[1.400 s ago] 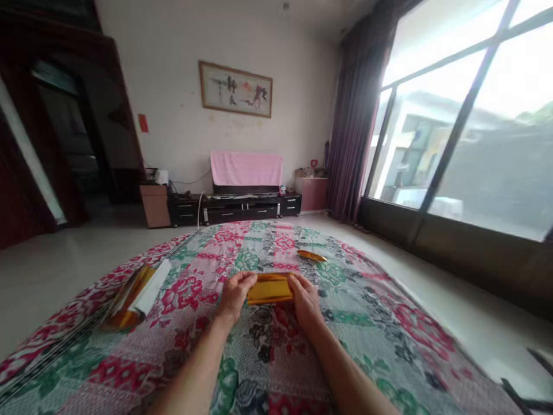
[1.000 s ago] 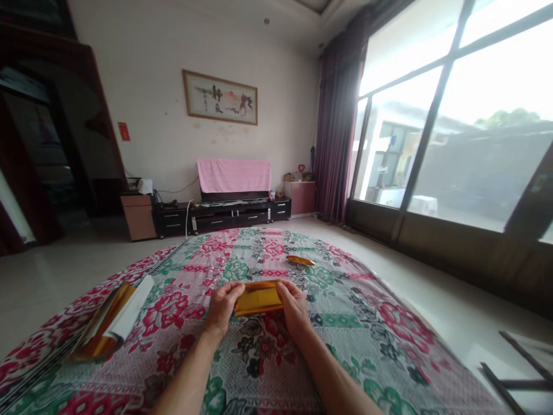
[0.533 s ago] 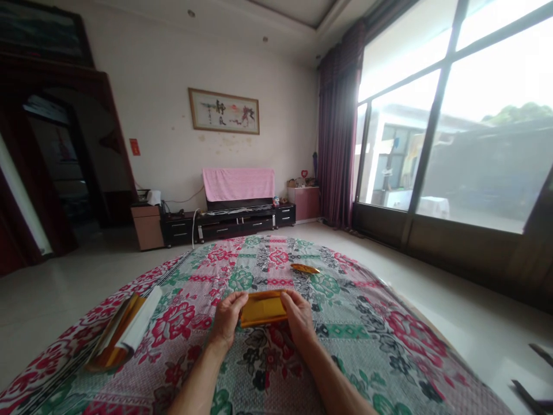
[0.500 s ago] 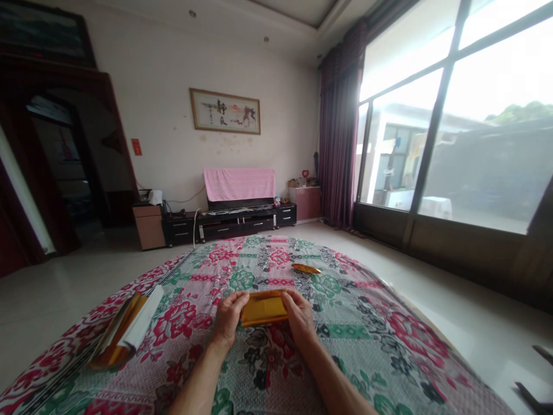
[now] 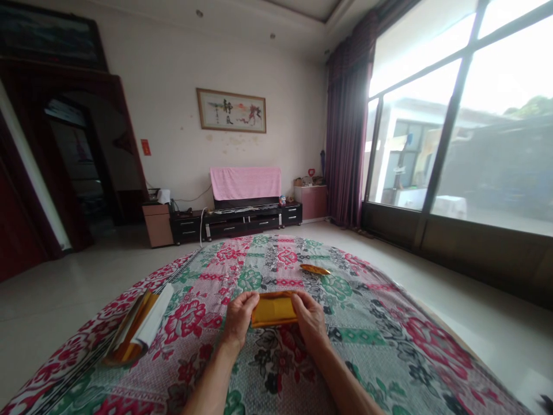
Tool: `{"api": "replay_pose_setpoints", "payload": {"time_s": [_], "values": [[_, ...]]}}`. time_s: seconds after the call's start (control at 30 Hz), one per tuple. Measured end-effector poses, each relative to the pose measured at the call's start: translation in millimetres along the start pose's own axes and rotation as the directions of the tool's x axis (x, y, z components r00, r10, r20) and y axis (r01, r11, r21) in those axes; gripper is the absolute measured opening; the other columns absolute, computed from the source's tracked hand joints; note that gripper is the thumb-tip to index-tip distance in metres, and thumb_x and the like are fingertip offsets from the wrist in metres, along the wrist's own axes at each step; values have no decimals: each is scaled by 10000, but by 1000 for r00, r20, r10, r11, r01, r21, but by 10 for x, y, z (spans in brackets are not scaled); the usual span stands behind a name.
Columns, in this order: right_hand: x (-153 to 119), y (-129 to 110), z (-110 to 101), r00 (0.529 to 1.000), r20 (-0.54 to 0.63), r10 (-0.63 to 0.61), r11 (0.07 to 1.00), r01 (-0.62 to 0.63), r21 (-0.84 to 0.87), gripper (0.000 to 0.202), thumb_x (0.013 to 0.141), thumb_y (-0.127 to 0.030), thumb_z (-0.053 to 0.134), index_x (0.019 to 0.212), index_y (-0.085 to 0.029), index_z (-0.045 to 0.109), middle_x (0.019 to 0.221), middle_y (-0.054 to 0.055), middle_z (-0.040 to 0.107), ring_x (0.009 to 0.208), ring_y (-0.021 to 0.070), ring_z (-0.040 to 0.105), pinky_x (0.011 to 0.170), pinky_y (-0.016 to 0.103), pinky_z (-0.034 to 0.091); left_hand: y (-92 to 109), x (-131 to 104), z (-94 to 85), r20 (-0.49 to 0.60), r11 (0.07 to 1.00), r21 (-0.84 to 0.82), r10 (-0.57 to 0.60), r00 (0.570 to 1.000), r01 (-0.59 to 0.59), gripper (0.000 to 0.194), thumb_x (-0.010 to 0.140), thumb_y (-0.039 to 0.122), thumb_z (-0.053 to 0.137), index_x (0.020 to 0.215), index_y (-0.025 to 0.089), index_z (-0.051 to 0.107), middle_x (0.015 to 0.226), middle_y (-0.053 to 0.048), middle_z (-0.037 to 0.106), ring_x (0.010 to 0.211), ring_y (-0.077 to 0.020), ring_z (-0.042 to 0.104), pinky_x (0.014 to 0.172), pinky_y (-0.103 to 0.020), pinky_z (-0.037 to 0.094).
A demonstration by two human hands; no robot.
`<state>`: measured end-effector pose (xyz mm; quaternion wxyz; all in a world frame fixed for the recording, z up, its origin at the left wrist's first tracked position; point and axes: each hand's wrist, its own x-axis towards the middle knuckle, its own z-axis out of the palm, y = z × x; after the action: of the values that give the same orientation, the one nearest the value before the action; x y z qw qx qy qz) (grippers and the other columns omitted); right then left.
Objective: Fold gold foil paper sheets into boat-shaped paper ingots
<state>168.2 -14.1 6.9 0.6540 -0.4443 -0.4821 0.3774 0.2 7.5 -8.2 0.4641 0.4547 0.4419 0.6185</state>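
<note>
Head view: head-worn, looking forward and down
Close below: red, green and grey floral cloth (image 5: 272, 369)
Far ahead: flat off-white wall (image 5: 294, 138)

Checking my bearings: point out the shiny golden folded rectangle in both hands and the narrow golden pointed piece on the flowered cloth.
Shiny golden folded rectangle (image 5: 275, 310), head view: middle of its face.
Narrow golden pointed piece (image 5: 315, 270), head view: its middle.

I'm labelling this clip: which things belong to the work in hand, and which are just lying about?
In the work: gold sheet, in left hand and right hand; likely gold-and-white bundle, slim gold piece.
Just around: pink cloth, framed picture.
</note>
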Motion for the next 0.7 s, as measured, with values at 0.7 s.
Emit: {"api": "replay_pose_setpoints", "payload": {"time_s": [0.7], "values": [[9,-4,39,999,40,23,995,-27,98,258,672,-398,640,775,-163,665,704,16,647,639,153,558,588,235,446,89,27,13,-114,942,274,232,966,-194,340,685,459,602,804,146,662,736,-51,672,700,-190,603,629,-251,449]]}}
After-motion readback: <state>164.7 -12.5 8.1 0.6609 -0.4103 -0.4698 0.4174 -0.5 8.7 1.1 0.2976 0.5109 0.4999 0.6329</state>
